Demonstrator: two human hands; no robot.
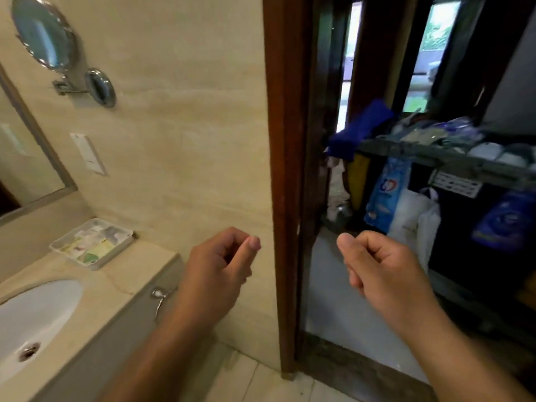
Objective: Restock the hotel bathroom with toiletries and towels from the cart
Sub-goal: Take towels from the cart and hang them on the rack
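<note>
The housekeeping cart (452, 165) stands just outside the bathroom doorway at the right, its top shelf blurred and crowded with packets and white rolled items (487, 150). On the counter at the left sits a white tray (113, 255) with several toiletry sachets. My left hand (216, 268) is raised in front of the beige wall, fingers curled in, thumb against the forefinger, holding nothing. In the doorway my right hand (377, 265) is raised too, fingers curled into a loose fist, also holding nothing. Both hands are well short of the cart.
A dark wooden door frame (285, 198) divides wall and doorway. Blue refill bags (385, 195) and a white plastic bag (414, 221) hang on the cart's side, a blue cloth (359, 129) over its end. A sink (43, 309) lies lower left, a round mirror (43, 33) above.
</note>
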